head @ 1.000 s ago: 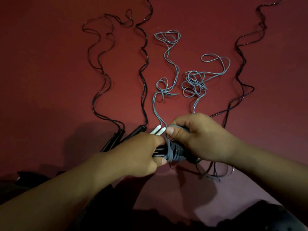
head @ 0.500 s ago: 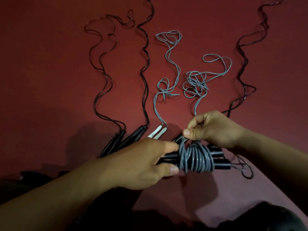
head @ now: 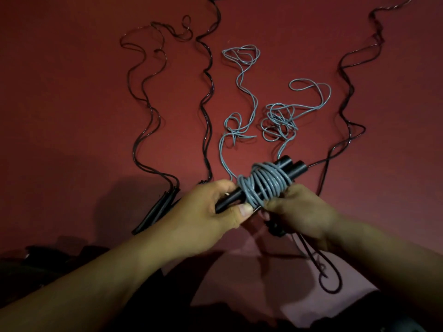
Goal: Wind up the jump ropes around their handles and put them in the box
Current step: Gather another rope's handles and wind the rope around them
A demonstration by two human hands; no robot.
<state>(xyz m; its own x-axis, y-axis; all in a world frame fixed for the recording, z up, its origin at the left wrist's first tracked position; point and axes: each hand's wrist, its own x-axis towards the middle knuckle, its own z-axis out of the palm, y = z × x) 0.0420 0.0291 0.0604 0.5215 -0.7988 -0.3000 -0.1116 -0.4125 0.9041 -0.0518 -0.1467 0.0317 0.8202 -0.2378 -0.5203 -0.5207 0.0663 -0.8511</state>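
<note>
both hands hold the bundle: left hand [head: 211,207] grips the paired black handles [head: 291,167] at their near end, right hand [head: 297,207] pinches the grey rope coil [head: 262,185] from beneath. since a moment ago the bundle has tilted up, the coil thicker. beyond, loose grey rope [head: 278,121] lies unwound on the red floor [head: 72,92] with black ropes [head: 206,92] alongside; no box visible.

Two bare forearms, left hand [head: 203,212] and right hand [head: 299,212], no sleeves.

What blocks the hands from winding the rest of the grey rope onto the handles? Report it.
No obstacle shows. Both hands hold the black handles, coil already on; the loose grey rope lies tangled beyond them.
</note>
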